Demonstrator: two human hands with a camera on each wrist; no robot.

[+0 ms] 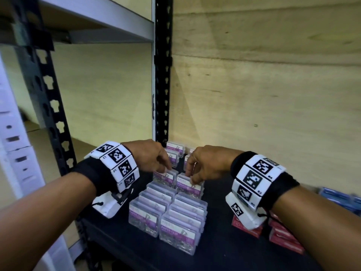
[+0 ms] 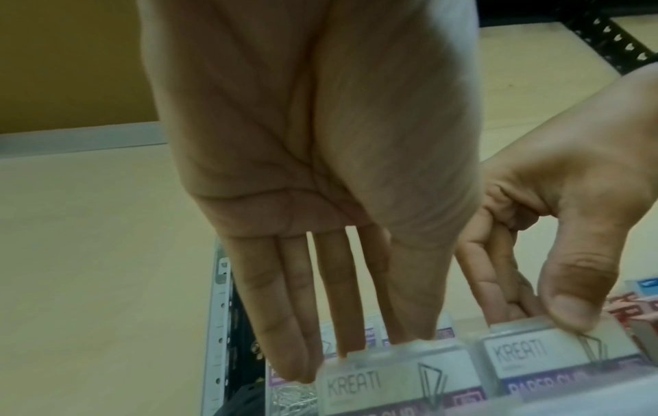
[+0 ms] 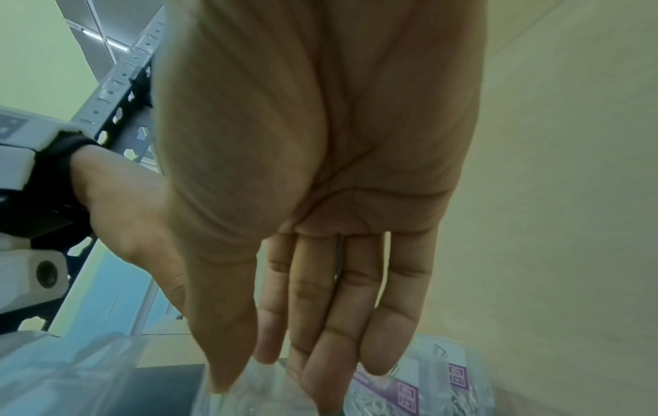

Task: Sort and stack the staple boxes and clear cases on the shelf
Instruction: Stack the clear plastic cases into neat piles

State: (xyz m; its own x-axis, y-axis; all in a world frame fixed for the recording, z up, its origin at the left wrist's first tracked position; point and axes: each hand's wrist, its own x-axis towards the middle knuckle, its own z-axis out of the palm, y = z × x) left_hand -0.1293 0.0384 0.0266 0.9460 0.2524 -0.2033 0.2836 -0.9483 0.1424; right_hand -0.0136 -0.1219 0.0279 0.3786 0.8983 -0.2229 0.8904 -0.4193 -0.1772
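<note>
Clear paper-clip cases with purple labels stand in two rows on the black shelf. My left hand pinches the top edge of the rearmost case of the left row, fingers nearly straight behind it and thumb beside them. My right hand pinches the rearmost case of the right row, thumb in front and fingers behind. More clear cases are stacked behind the hands. Red staple boxes lie under my right wrist.
Blue boxes sit at the far right of the shelf. A black slotted upright stands just behind the cases and another at the front left. A grey upper shelf hangs overhead. A wooden panel closes the back.
</note>
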